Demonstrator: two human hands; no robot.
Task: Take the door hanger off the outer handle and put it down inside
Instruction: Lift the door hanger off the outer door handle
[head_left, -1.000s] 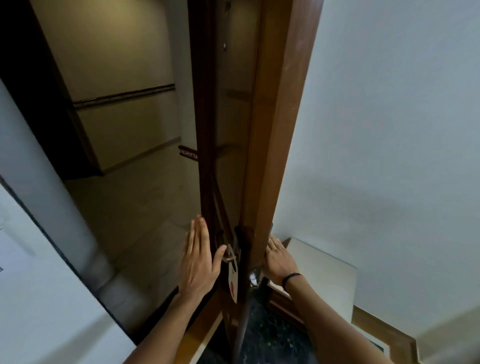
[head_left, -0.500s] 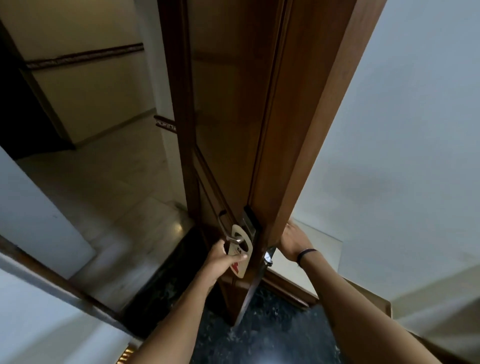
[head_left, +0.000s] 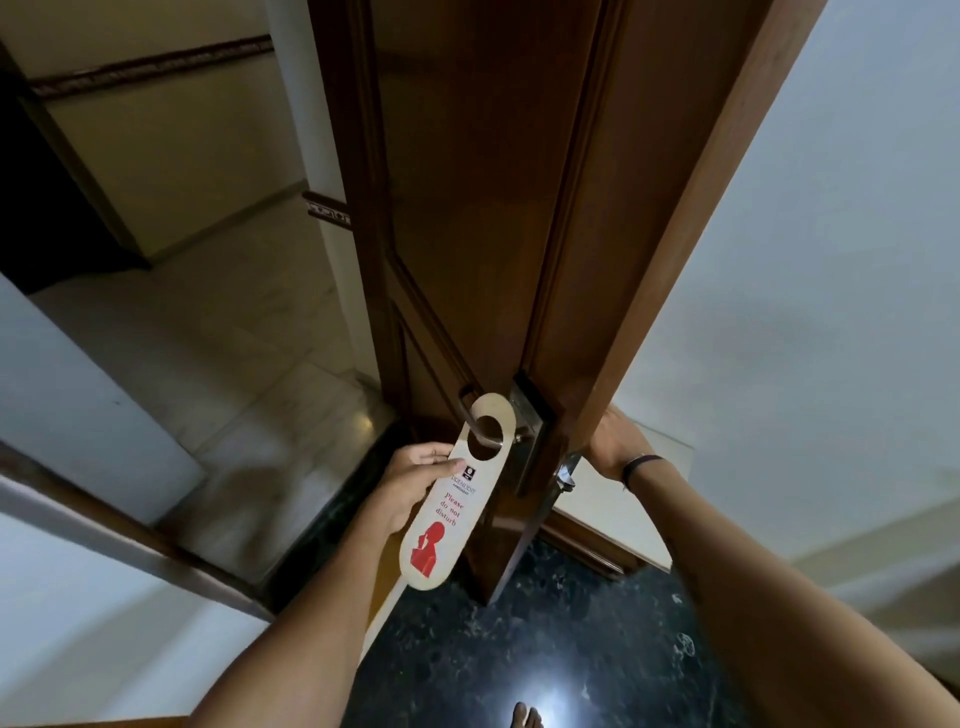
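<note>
A cream door hanger (head_left: 447, 512) with red "Please do not disturb" print and a red figure has its round hole still around the outer handle (head_left: 480, 428) of the brown wooden door (head_left: 498, 208). My left hand (head_left: 410, 486) grips the hanger's left edge and holds it tilted out from the door. My right hand (head_left: 615, 441), with a dark band on the wrist, reaches behind the door's edge at the inner handle (head_left: 566, 475); its fingers are hidden by the door.
The door stands open edge-on toward me. A pale tiled corridor (head_left: 234, 338) lies outside to the left. Dark speckled floor (head_left: 545, 649) is below, with my bare toes (head_left: 524, 717) at the bottom. A white wall (head_left: 805, 234) and a low pale surface (head_left: 623, 519) are at right.
My left hand went from flat beside the door to gripping the hanger and swinging it outward, printed face up. The view has moved closer and lower. My right hand stays behind the door.
</note>
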